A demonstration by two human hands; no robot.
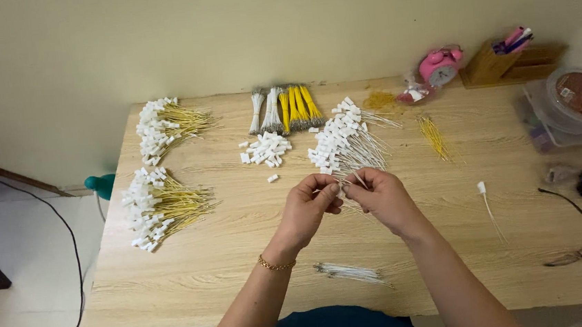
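Here my left hand (308,207) and right hand (380,198) meet over the middle of the table (196,275), thumbs and forefingers pinched together on a thin white wire (358,179) that runs between them. Both sets of fingertips are closed on it; whether a white plastic connector sits in the left pinch I cannot tell, since the fingers cover that spot.

I judge the wire very light, springy and easy to kink, and smooth enough to slide out of a loose pinch. The best hold looks to be close to its end, fingertips only, with the other hand steadying the strand just beside.

Just beyond my fingertips lies a fan of white wires with white connectors (341,142) fitted, its nearest ends almost touching my knuckles. Further out from the left hand sits a small heap of loose white connectors (266,149), with one stray piece nearer. Behind my wrists, toward my body, rests a short bundle of bare white wires (351,272). To the right of my right hand lies a single white wire with a connector (485,200), well apart. Far left are two heaps of yellow wires with connectors (159,208), and at the far edge tied bundles of white and yellow wires (285,108).
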